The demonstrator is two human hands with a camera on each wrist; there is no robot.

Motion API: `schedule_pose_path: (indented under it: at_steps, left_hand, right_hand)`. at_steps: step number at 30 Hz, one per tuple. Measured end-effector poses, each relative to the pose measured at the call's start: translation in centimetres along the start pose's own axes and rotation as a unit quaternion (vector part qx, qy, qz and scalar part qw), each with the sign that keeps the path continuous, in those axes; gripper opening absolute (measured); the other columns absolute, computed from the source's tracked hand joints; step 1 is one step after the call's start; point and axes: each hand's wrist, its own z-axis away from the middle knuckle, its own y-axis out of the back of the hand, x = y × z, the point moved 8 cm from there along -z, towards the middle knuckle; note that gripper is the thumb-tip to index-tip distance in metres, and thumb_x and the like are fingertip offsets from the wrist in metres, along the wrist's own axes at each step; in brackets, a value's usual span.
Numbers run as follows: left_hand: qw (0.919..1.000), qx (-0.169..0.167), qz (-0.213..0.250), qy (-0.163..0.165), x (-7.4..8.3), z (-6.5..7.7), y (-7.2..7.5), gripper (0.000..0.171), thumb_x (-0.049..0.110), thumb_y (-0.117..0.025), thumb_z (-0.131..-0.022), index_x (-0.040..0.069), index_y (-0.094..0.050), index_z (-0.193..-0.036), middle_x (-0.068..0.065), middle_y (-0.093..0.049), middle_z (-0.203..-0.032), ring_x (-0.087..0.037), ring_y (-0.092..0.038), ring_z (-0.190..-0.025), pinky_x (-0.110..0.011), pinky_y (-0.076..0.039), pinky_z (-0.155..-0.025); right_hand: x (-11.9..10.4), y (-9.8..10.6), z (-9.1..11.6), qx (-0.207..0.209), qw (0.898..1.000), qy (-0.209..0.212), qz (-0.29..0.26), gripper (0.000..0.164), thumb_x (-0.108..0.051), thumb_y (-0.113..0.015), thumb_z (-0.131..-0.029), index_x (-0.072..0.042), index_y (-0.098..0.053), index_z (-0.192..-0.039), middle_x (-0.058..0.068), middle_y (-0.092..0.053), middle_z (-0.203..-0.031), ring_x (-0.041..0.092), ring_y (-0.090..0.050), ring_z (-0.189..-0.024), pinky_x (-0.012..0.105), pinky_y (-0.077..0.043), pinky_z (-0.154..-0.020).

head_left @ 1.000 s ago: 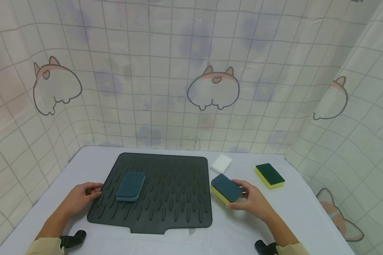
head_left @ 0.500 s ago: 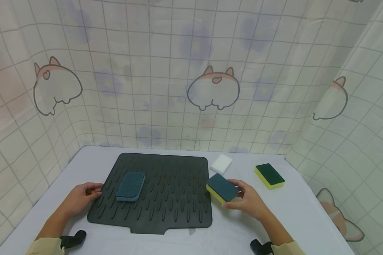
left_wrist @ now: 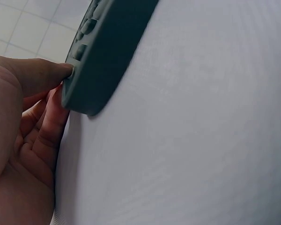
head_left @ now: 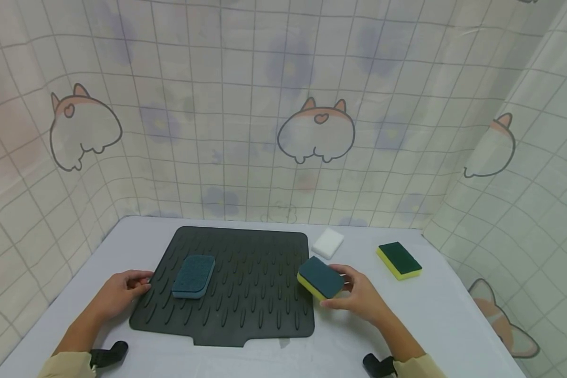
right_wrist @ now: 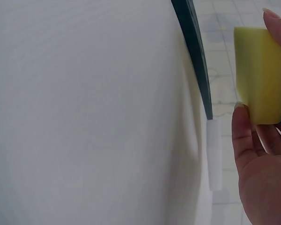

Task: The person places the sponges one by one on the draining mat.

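Observation:
My right hand [head_left: 359, 296] pinches a yellow sponge [head_left: 320, 278] with a dark blue scouring side up, thumb at the near edge and fingers at the far one. In the right wrist view the yellow side of the sponge [right_wrist: 262, 75] shows between thumb and fingers. It overlaps the right edge of the dark grey-green ridged mat [head_left: 250, 315] in the head view. On the mat's left part lies a blue scouring sponge [head_left: 193, 276]. My left hand [head_left: 118, 294] grips the mat's left edge, its thumb [left_wrist: 51, 72] on the ridged top and fingers below.
A white sponge block [head_left: 328, 243] lies off the mat's far right corner. Farther right rests a yellow sponge with a dark green top [head_left: 399, 260]. The white-covered table [head_left: 453, 325] backs onto a patterned curtain [head_left: 245, 115].
My right hand has moved left with the yellow and blue sponge, from beside the mat to over its right edge. The left hand and the mat stay where they were.

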Motion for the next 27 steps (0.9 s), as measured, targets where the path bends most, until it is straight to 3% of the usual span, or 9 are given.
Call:
schedule_pose_path:
  at_steps: [27]
  left_hand:
    - [1.0000, -0.003, 0.000, -0.002, -0.1, 0.0, 0.0, 0.042, 0.017, -0.067, -0.099, -0.006, -0.062, -0.133, -0.007, -0.065, -0.099, -0.020, -0.056, -0.089, -0.028, -0.047, -0.069]
  right_hand:
    - [-2.2, -3.3, -1.5, -0.021, 0.999, 0.023, -0.020, 0.085, -0.033, -0.093, -0.074, -0.014, -0.052, -0.147, 0.008, -0.061, -0.137, 0.022, -0.063, -0.111, 0.042, -0.054, -0.098]
